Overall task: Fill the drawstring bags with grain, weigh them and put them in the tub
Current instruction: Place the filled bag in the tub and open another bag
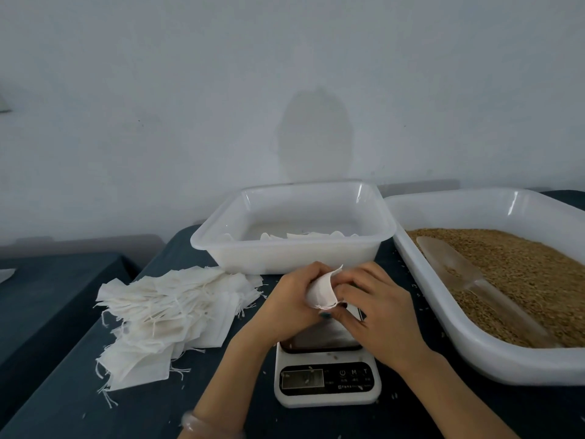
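Step in hand, I'd judge: opening a bag for filling. Drawstring bag (321, 291) is held over the scale (326, 380), left grip (292, 301) and right grip (378, 315) both pinched on its cloth; looks empty, not certain. Next needs the mouth held wide w/ one grip, the other going to the scoop (468, 280) in the grain tray (506, 359) at 3 o'clock. Tub (285, 256) at 12, spare bags (164, 312) at 9. Desk room btwn is tight; tray rim sits near the R wrist.

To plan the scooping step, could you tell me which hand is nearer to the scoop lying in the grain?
Right. The right hand holds the bag left of the scoop; the left hand is farther, on the bag's other side.
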{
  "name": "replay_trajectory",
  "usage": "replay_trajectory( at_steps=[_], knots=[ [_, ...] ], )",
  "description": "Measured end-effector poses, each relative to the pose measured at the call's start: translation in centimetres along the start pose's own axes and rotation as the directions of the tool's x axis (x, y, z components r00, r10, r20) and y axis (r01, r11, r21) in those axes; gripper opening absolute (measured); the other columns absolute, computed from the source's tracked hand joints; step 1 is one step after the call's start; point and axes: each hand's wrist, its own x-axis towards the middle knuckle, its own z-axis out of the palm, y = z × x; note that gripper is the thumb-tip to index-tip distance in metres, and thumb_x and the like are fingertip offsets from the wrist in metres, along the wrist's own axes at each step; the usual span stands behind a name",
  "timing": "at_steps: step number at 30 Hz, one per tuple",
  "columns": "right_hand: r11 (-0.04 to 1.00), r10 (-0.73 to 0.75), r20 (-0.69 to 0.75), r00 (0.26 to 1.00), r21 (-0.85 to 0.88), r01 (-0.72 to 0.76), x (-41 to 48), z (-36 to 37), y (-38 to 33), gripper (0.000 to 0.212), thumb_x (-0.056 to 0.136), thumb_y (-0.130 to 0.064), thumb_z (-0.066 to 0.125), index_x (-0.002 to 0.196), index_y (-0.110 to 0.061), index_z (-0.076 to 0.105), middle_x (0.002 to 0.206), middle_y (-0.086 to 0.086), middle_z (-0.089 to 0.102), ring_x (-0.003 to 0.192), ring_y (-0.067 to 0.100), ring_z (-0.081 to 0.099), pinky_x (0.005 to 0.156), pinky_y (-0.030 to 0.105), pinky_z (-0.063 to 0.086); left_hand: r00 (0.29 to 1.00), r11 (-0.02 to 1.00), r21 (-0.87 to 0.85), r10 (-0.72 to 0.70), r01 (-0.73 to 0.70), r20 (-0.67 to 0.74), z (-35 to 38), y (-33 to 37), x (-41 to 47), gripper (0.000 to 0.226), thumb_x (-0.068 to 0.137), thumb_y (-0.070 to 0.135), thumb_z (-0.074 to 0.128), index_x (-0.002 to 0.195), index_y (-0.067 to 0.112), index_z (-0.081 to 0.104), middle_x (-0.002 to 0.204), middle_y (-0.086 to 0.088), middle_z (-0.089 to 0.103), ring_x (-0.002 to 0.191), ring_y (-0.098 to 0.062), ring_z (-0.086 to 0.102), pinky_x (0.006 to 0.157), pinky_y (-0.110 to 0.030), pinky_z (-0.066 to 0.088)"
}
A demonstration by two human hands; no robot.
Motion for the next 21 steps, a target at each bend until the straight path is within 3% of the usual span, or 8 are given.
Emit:
replay_trajectory(
  at_steps=[4, 8, 11, 14, 18, 21],
  knots=[
    [0.999, -0.012, 0.018, 1.0, -0.052, 0.013, 0.0, -0.05, 0.01, 0.018, 0.089, -0.034, 0.064, 0.092, -0.017, 0.071, 0.107, -0.009, 0.068, 0.101, 0.012, 0.059, 0.081, 0.022, 0.05, 1.0, 0.999, 0.037, -0.022, 0.021, 0.009, -0.05, -0.48, -0.02, 0.036, 0.071, 0.018, 0.079, 0.103, 0.014, 0.065, 0.092, 0.001, 0.069, 0.087, -0.016, 0.064, 0.076, -0.039, 0.052],
    [0.997, -0.002, 0.041, 0.999, -0.078, 0.005, 0.01, -0.23, -0.27, 0.02, 0.085, -0.041, 0.071, 0.092, -0.022, 0.067, 0.101, -0.011, 0.066, 0.1, 0.011, 0.057, 0.077, 0.02, 0.048, 1.0, 0.998, 0.068, -0.015, 0.016, -0.016, -0.1, -0.71, 0.06, 0.026, 0.077, 0.01, 0.079, 0.101, 0.01, 0.066, 0.089, -0.003, 0.069, 0.085, -0.022, 0.063, 0.075, -0.046, 0.05],
    [0.997, -0.004, 0.058, 0.998, -0.081, 0.009, 0.18, -0.44, -0.4, 0.024, 0.083, -0.045, 0.074, 0.094, -0.026, 0.064, 0.1, -0.013, 0.063, 0.098, 0.013, 0.055, 0.076, 0.022, 0.047, 1.0, 0.995, 0.1, 0.006, -0.005, -0.01, -0.08, -0.63, 0.06, 0.02, 0.079, 0.006, 0.075, 0.097, 0.011, 0.067, 0.087, -0.001, 0.069, 0.084, -0.021, 0.064, 0.074, -0.044, 0.051],
    [0.995, -0.021, 0.053, 0.998, -0.099, 0.027, 0.31, -0.51, -0.49, 0.012, 0.085, -0.033, 0.068, 0.092, -0.024, 0.065, 0.102, -0.01, 0.063, 0.102, 0.016, 0.055, 0.077, 0.026, 0.05, 1.0, 0.991, 0.136, 0.009, -0.011, 0.012, -0.01, -0.22, -0.13, 0.027, 0.072, 0.011, 0.075, 0.092, 0.023, 0.061, 0.084, 0.007, 0.065, 0.081, -0.015, 0.06, 0.07, -0.036, 0.049],
    [0.99, -0.038, 0.048, 0.998, -0.132, 0.044, 0.37, -0.63, -0.39, 0.01, 0.083, -0.027, 0.066, 0.088, -0.02, 0.071, 0.1, -0.007, 0.066, 0.104, 0.02, 0.058, 0.08, 0.033, 0.051, 1.0, 0.984, 0.175, 0.018, -0.014, -0.021, 0.2, -0.05, -0.05, 0.037, 0.072, 0.012, 0.08, 0.103, 0.013, 0.061, 0.094, 0.001, 0.067, 0.087, -0.019, 0.059, 0.073, -0.034, 0.047],
    [0.989, -0.028, 0.043, 0.999, -0.146, 0.034, 0.38, -0.58, -0.4, 0.013, 0.081, -0.029, 0.074, 0.09, -0.019, 0.072, 0.098, -0.006, 0.067, 0.101, 0.021, 0.059, 0.079, 0.036, 0.052, 1.0, 0.983, 0.181, 0.016, -0.012, -0.023, 0.08, -0.17, 0.03, 0.033, 0.075, 0.013, 0.08, 0.1, 0.012, 0.059, 0.093, -0.003, 0.066, 0.086, -0.022, 0.058, 0.072, -0.038, 0.046]
  ],
)
